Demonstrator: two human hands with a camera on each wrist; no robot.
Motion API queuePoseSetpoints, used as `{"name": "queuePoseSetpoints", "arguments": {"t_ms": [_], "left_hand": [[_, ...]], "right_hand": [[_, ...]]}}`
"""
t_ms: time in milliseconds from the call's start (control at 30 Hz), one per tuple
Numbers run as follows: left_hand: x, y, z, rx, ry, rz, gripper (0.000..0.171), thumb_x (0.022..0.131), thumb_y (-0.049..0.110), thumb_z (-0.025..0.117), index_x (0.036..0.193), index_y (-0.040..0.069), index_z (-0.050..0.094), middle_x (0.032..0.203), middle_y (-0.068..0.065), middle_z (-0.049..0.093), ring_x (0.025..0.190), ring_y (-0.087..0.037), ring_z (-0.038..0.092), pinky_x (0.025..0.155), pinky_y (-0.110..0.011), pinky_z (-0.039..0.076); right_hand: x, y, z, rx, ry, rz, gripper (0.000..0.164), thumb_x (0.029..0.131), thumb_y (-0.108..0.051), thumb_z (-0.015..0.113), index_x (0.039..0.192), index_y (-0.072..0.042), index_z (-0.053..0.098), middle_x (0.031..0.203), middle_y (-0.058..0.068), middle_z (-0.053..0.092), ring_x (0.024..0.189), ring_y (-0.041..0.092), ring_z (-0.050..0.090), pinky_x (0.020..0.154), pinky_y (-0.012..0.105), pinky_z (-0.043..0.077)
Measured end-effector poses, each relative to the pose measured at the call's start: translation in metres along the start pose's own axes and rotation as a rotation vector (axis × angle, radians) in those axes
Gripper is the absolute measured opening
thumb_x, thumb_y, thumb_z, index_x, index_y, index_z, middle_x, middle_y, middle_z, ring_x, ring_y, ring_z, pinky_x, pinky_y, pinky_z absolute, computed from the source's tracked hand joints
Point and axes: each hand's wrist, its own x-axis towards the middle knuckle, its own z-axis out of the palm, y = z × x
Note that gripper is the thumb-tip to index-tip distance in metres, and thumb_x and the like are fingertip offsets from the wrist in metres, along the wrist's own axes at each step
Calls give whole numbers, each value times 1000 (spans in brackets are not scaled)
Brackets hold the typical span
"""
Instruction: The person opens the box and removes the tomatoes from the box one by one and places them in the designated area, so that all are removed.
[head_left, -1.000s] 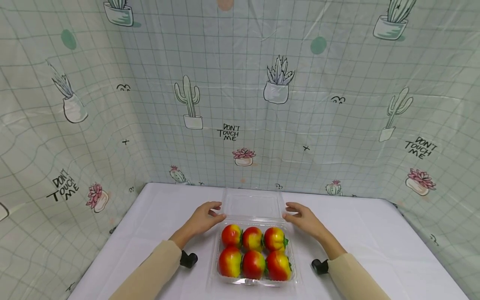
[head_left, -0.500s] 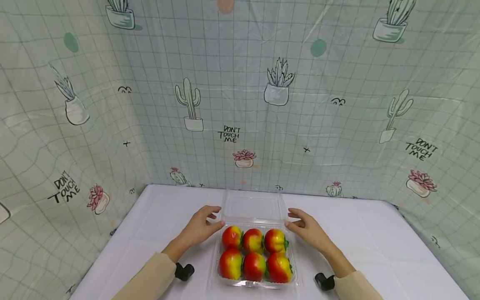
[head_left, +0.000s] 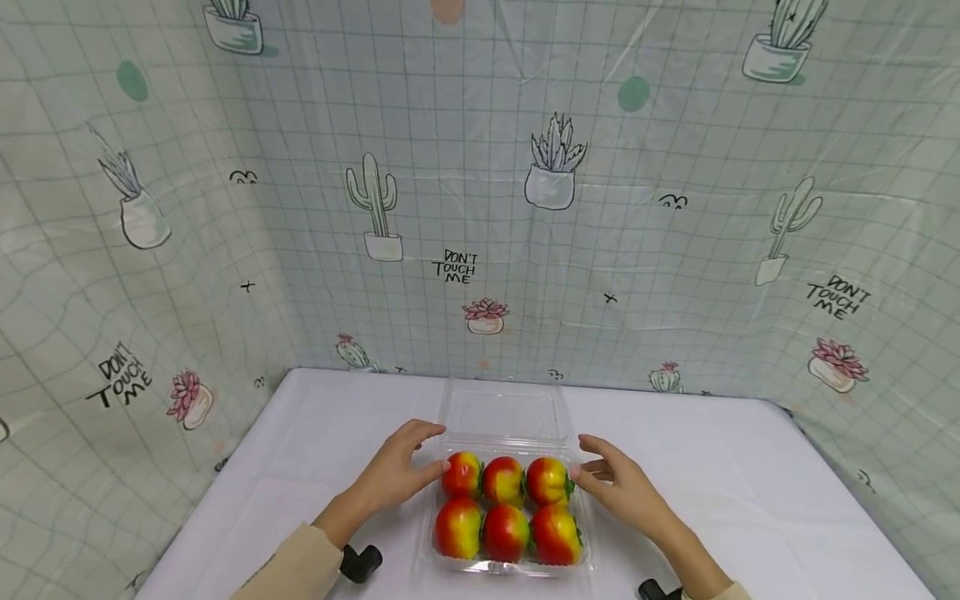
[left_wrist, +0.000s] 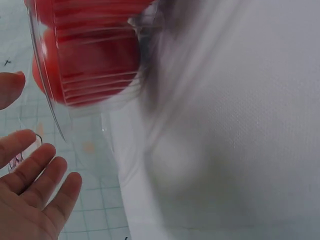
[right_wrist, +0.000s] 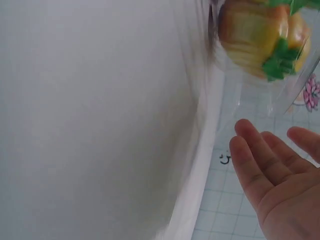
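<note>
A clear plastic clamshell box stands on the table with its lid folded back behind it. Several red-and-yellow fruits with green leaves sit inside in two rows. At the box's left back corner is my left hand, fingers relaxed and apart, thumb tip right at the rim. My right hand mirrors it at the right side, thumb close to a fruit with a green leaf. Neither hand holds anything. In the left wrist view, the fingers spread loosely beside the box wall.
A white cloth covers the table. Behind it and at both sides hangs a grid-patterned curtain printed with potted cacti. Black wrist mounts sit at each forearm, near beige sleeves.
Both hands have slid back toward the person along the box's sides, from beside the lid and hinge to beside the back row of fruits. The box and its lid stay put.
</note>
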Motion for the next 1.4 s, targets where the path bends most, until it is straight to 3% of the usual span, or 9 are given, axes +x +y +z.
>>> {"name": "queuePoseSetpoints", "arguments": {"t_ms": [200,533,833,1167,1400], "left_hand": [[1,8,-2,62,-40,41,47,86,25,71,129,13,57,127,0,54,119,-24,51,101,-47,42],[3,18,-1,125,-134,77,49,87,23,70,132,15,54,128,0,53,119,-21,50,100,-43,44],[6,24,-2,152,-162,130,50,86,23,71,132,13,55,129,-1,53,119,-21,51,102,-42,42],[10,27,0,161,-248,121,48,87,25,70,131,11,56,129,0,54,119,-20,51,103,-42,42],[12,28,1,165,-299,87,48,87,27,70,131,12,56,128,0,54,115,-19,52,101,-40,44]], "right_hand": [[-12,-8,3,-28,-13,-11,66,89,-44,65,143,-14,41,136,12,51,108,26,59,89,46,51],[-30,-12,6,-75,-23,3,82,79,-48,73,145,-15,38,141,5,45,111,24,57,92,47,48],[-43,-23,3,-109,-130,49,89,78,-49,74,147,-9,33,140,14,45,113,35,54,89,52,50],[-49,-30,7,-91,-198,157,101,69,-50,79,147,-6,31,140,14,46,118,34,50,87,57,49],[-52,-31,9,-59,-219,155,102,70,-49,79,148,-5,29,143,17,42,121,37,47,88,61,46]]}}
